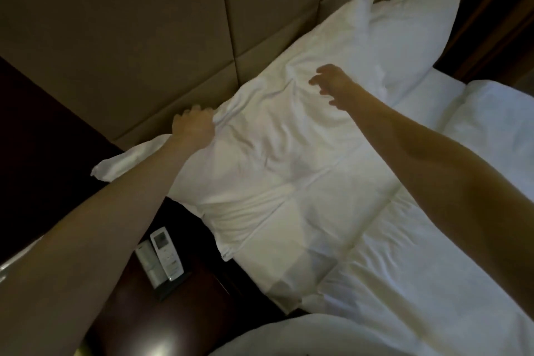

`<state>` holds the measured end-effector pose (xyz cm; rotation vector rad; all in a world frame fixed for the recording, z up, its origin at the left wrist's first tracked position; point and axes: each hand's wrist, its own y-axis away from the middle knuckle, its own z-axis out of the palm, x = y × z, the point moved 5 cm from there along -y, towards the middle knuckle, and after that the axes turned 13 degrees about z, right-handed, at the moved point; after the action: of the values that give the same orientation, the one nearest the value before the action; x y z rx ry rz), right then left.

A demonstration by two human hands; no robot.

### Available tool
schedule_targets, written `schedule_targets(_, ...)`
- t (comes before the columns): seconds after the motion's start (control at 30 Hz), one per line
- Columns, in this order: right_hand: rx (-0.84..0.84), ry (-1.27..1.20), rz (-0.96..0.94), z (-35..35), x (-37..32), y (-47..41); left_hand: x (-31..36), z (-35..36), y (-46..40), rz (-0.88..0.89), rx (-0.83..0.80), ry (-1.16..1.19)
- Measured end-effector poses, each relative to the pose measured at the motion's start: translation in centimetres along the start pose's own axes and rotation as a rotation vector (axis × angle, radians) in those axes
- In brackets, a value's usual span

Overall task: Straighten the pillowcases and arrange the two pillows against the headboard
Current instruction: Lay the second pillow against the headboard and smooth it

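Note:
A white near pillow lies flat on the bed, its far edge along the padded tan headboard. Its case is wrinkled, and a loose flap sticks out at the left. My left hand grips the pillow's left far corner next to the headboard. My right hand hovers over the pillow's upper right part, fingers spread, holding nothing. A second white pillow leans against the headboard further right, touching the first one.
A dark wooden nightstand stands left of the bed with a white remote control and another pale object in a holder on it. White bedding covers the mattress. More white fabric lies at the bottom edge.

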<state>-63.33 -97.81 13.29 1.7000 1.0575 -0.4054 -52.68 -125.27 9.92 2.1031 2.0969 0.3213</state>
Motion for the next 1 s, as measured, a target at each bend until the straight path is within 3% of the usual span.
schedule_targets(0.13, 0.021, -0.064, 0.058, -0.5, 2.3, -0.6, -2.0, 2.8, 1.1, -0.063, -0.042, 0.127)
schedule_targets(0.33, 0.028, -0.045, 0.059, 0.0, 3.4, -0.2, -1.8, 3.0, 1.9, -0.058, -0.010, -0.042)
schedule_targets(0.57, 0.081, -0.063, 0.032, 0.0, 2.0, 0.1, -1.4, -6.7, 0.0, -0.067, 0.393, 0.060)
schedule_targets(0.67, 0.106, -0.074, 0.025, -0.2, 2.3, 0.0, -1.1, -7.6, 0.6, -0.110, 0.517, 0.065)
schedule_targets(0.73, 0.122, -0.073, 0.026, -0.2, 2.8, -0.1, -1.6, -6.9, 1.0, -0.129, 0.475, 0.059)
schedule_targets(0.87, 0.121, -0.038, 0.013, -0.1, 3.0, 0.7, -3.1, -3.9, 2.1, -0.097, 0.243, 0.058)
schedule_targets(1.0, 0.133, -0.201, 0.014, -0.4, 3.4, 2.2, -2.3, -4.1, 2.8, 0.049, 0.280, 0.165)
